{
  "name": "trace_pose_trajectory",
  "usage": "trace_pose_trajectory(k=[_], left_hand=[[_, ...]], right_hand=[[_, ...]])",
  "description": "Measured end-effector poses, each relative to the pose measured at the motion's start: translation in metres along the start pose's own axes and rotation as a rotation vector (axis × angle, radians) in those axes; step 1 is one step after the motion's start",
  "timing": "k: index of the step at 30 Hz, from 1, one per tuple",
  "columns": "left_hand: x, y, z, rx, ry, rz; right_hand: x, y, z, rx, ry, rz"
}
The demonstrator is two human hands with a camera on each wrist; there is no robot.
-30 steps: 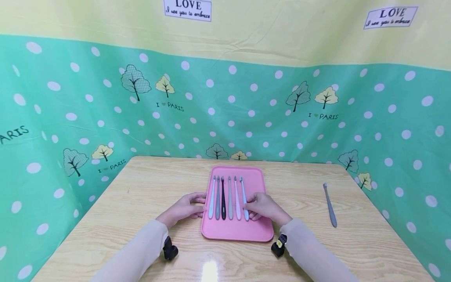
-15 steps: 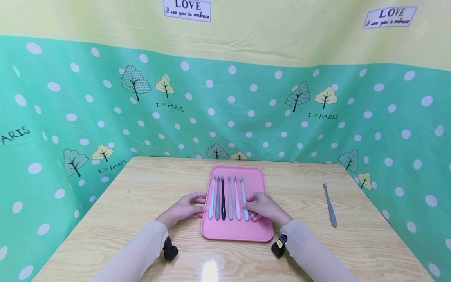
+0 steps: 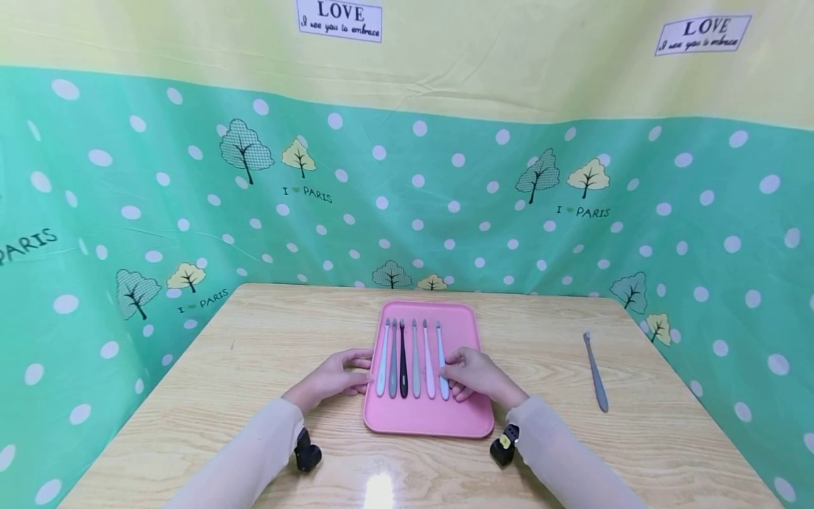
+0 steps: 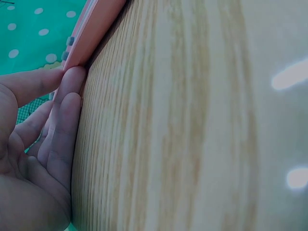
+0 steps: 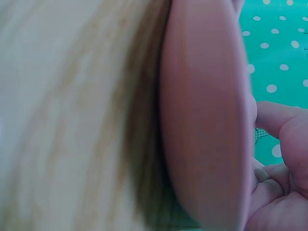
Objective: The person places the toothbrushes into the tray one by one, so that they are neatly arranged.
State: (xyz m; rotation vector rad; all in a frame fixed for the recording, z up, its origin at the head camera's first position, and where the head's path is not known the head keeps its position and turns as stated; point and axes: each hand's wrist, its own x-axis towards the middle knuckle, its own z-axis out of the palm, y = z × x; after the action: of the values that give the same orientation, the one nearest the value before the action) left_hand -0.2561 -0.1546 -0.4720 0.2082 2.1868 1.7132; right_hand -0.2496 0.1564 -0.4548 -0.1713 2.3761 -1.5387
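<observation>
A pink tray [image 3: 429, 423] holds a row of several toothbrushes side by side, heads toward the far end. One is black [image 3: 403, 364], one is pink [image 3: 428, 364], and the others are pale blue or grey. My left hand [image 3: 335, 376] grips the tray's left edge. In the left wrist view its thumb [image 4: 36, 85] lies at the rim, with fingers against the side. My right hand [image 3: 477, 375] pinches the handle of the rightmost light blue toothbrush [image 3: 441, 348], which lies on the tray. In the right wrist view the tray wall [image 5: 207, 120] hides the fingertips and that toothbrush.
A grey-blue toothbrush [image 3: 596, 375] lies alone on the wooden table [image 3: 540, 318], right of the tray. Polka-dot cloth [image 3: 420, 184] hangs behind the table and along both sides.
The head of the light blue toothbrush in my right hand has shifted slightly to the right. My left hand and the tray stay in place.
</observation>
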Motion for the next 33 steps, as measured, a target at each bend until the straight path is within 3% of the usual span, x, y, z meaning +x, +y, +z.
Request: trace_pose_trajectory(k=[19,33], left_hand=[[0.000,-0.002,-0.002,0.011,0.007,-0.013],[-0.002,0.002,0.001,0.000,0.006,-0.002]], right_hand=[[0.005,0.003,-0.004,0.035,-0.026,0.009],[-0.005,0.000,-0.015,0.017,-0.039,-0.013]])
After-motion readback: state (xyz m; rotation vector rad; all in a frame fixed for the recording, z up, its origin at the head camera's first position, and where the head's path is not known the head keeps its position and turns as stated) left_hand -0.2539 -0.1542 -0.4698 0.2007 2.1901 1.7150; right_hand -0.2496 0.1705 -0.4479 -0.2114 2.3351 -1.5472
